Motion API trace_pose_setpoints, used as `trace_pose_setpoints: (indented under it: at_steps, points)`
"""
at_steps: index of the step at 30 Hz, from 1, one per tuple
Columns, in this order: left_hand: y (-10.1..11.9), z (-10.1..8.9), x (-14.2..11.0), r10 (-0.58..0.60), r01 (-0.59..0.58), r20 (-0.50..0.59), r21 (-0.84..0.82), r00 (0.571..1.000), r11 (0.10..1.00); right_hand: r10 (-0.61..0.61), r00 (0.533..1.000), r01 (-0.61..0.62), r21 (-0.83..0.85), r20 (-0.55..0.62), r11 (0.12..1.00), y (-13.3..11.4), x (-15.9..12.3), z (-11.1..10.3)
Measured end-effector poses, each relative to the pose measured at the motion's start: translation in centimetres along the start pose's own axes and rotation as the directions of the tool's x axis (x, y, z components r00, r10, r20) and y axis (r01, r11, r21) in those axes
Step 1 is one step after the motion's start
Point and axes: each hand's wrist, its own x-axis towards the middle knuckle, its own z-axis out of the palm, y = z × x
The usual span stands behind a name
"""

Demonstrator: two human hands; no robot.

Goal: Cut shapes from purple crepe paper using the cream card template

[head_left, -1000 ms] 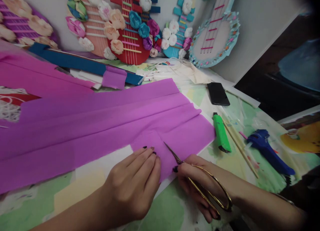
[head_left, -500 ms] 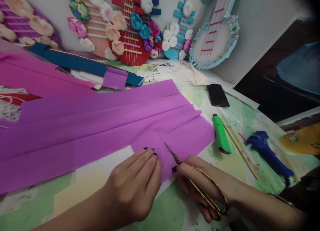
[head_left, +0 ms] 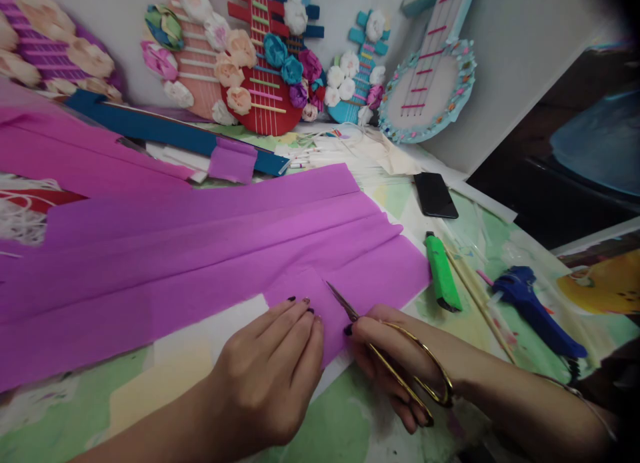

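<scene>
A wide sheet of purple crepe paper [head_left: 210, 249] lies across the table with long folds in it. My left hand [head_left: 270, 373] rests palm down with fingers lying flat at the lower edge of a purple piece, pressing on it. My right hand [head_left: 375, 333] holds gold-handled scissors [head_left: 343, 301] by their loops. Their narrow blades look nearly together and point up and left over the purple paper, just right of my left fingertips. White paper [head_left: 210, 329] shows beneath the purple paper. The palm side of each hand is hidden.
To the right lie a green utility knife [head_left: 443, 273], a wooden stick [head_left: 480, 303], a blue glue gun [head_left: 537, 309] and a black phone [head_left: 436, 195]. Decorated instrument models, including a red one [head_left: 263, 106], lean on the wall behind. Pink paper [head_left: 100, 156] lies at left.
The scissors have moved slightly up and left over the purple paper, and their handles have tilted a little. My left hand stays in place. The whole view has shifted slightly.
</scene>
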Motion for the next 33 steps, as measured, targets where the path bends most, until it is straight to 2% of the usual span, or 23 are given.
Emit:
trace_pose_setpoints:
  at_steps: [4,11,18,22,27,33]
  points:
    - [0.2,0.5,-0.5,-0.019,0.019,-0.024,0.004,1.0,1.0,-0.002,1.0,0.002,0.013,-0.031,1.0,-0.5,0.1,0.1]
    - [0.5,0.8,-1.3,-0.054,0.055,-0.048,0.014,0.997,0.998,0.003,1.0,-0.003,0.001,-0.018,1.0,-0.2,1.0,-0.3]
    - [0.5,0.8,-1.2,-0.049,0.05,-0.051,0.018,0.997,0.999,-0.088,0.994,0.087,0.029,0.063,0.996,0.7,1.2,-1.1]
    - [0.4,1.0,-1.3,-0.046,0.047,-0.053,0.02,0.998,0.999,-0.045,0.999,0.045,-0.027,0.012,0.999,0.2,0.8,-0.9]
    - [0.4,0.9,-1.1,-0.05,0.05,-0.05,0.013,0.998,0.999,-0.052,0.997,0.051,-0.031,-0.057,0.998,-0.5,0.4,-0.4]
    - [0.3,0.6,-1.1,-0.047,0.048,-0.051,0.025,0.998,0.999,0.039,0.998,-0.042,-0.056,-0.052,0.998,-0.6,0.6,-0.3]
